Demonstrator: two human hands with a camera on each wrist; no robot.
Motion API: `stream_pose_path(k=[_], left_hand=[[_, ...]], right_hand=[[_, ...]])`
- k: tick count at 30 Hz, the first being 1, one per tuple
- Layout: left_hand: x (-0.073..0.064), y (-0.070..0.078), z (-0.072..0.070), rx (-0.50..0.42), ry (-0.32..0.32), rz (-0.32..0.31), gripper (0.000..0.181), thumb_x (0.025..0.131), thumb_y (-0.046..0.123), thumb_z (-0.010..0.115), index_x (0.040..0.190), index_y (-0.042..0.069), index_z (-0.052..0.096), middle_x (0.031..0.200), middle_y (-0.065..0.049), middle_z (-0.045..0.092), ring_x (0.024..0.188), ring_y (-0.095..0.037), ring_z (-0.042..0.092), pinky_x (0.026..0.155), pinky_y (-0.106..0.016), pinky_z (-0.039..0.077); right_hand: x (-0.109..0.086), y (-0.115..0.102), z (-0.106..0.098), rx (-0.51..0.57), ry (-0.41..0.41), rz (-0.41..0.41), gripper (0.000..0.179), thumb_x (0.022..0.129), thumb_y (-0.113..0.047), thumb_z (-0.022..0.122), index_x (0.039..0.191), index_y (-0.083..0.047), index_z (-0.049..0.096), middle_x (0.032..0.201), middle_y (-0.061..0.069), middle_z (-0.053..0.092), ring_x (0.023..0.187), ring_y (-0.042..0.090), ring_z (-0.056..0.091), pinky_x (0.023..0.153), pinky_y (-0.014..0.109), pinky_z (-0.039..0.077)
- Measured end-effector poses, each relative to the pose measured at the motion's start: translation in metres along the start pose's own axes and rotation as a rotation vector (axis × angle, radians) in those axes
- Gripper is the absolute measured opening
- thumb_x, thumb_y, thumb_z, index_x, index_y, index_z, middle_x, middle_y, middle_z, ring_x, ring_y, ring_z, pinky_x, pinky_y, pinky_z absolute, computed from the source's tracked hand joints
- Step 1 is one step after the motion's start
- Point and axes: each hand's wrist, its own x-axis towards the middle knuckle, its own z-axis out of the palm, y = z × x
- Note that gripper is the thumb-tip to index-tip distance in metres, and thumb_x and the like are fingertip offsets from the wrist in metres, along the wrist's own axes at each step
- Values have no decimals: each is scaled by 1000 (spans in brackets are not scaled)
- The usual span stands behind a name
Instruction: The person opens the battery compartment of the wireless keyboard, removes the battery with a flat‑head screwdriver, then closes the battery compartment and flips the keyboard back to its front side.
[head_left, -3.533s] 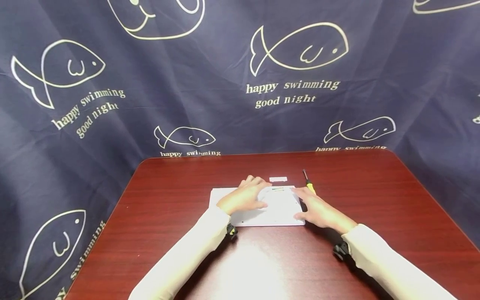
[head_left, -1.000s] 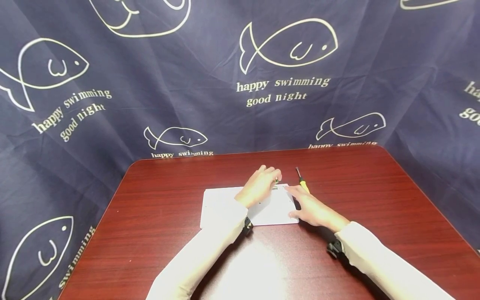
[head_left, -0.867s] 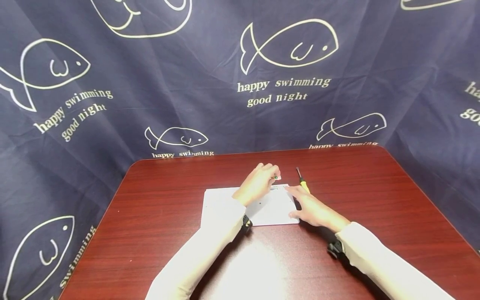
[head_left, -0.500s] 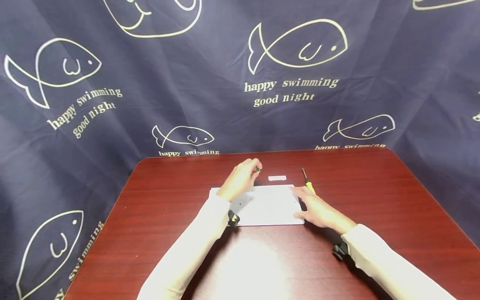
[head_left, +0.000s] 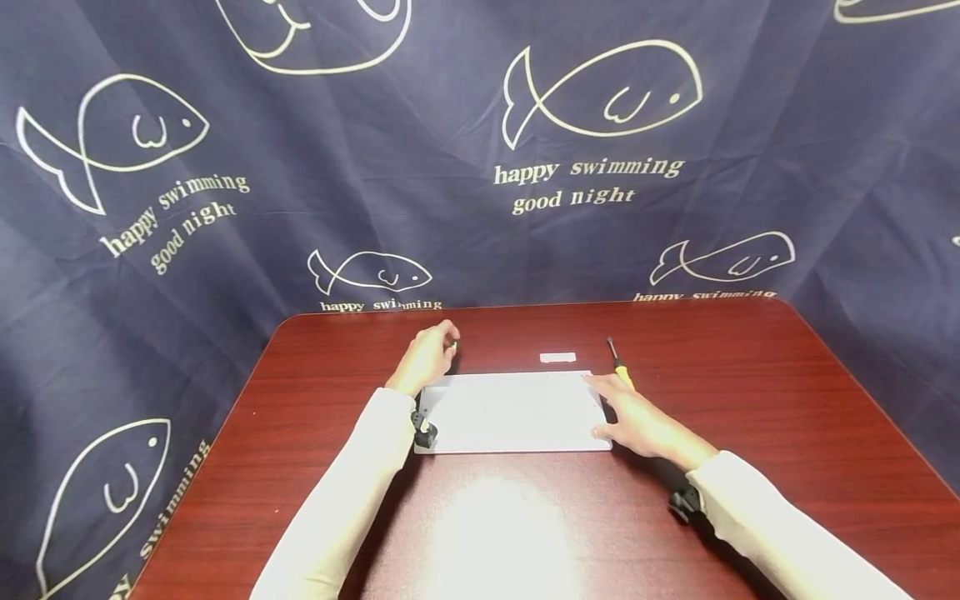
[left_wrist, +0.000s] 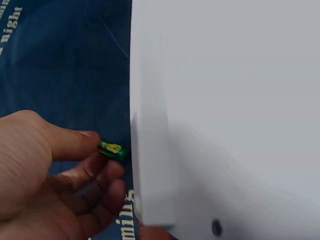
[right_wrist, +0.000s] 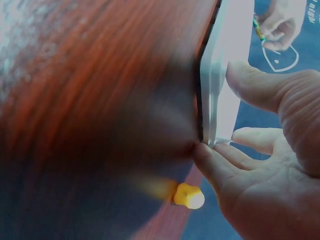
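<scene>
The left hand (head_left: 426,358) pinches a glossy battery (left_wrist: 113,149); the right hand (head_left: 637,418) touches a smooth plastic slab (head_left: 517,412). Below, the table (head_left: 720,367) is polished wood; beyond hangs creased cloth (head_left: 450,158).

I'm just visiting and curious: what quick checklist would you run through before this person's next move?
1. Left hand pinching the green battery: ok.
2. Right hand touching the white board: ok.
3. Small white cover apart from the board: ok.
4. Screwdriver out of both hands: ok.
5. Battery set down: not ok, it is in the fingers.
6. Board's battery slot vacant: cannot tell, too washed out.
</scene>
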Motion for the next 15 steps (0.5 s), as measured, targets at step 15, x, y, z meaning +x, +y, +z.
stream_pose_path(k=[15], left_hand=[[1, -6, -5, 88, -114, -238, 17, 81, 1, 63, 97, 5, 59, 97, -17, 65, 91, -38, 62, 80, -47, 46]], right_hand=[[0, 3, 1, -5, 3, -2, 78, 76, -5, 77, 141, 5, 36, 134, 25, 40, 121, 37, 43, 95, 52, 37]])
